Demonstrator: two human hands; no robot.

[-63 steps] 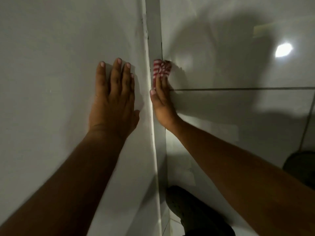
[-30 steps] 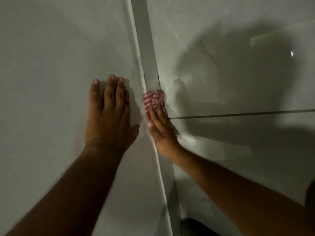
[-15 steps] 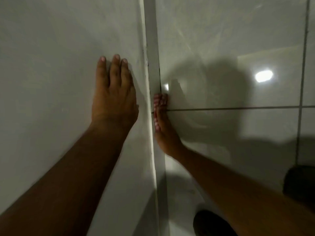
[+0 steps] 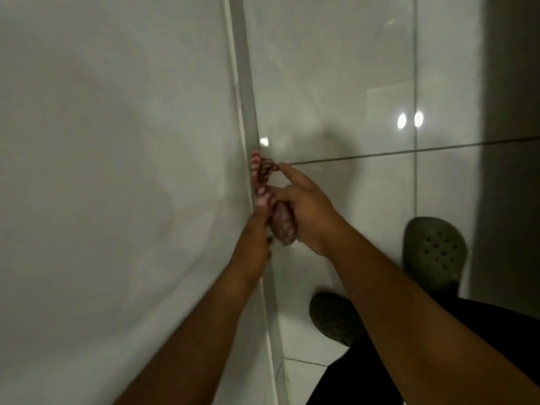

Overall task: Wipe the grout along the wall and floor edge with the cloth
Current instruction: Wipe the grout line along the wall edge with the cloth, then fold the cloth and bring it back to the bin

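Head view: one red-and-white striped cloth [image 4: 264, 171] is bunched at the wall and floor edge, against the grout strip [image 4: 248, 106]. Both hands meet on it. The left hand [image 4: 258, 226] grips its near part beside the wall [image 4: 117, 141]; the right hand [image 4: 306, 211] is loosely curled around the twisted near end, forefinger extended toward the far bunch. Two dark green perforated clogs [image 4: 432, 252] stand near right on the glossy tiled floor [image 4: 336, 83].

I read home interior, maybe bathroom: glossy pale floor tiles [image 4: 336, 83], dark grout lines [image 4: 380, 154], plain wall [image 4: 117, 141], clogs [image 4: 432, 252].
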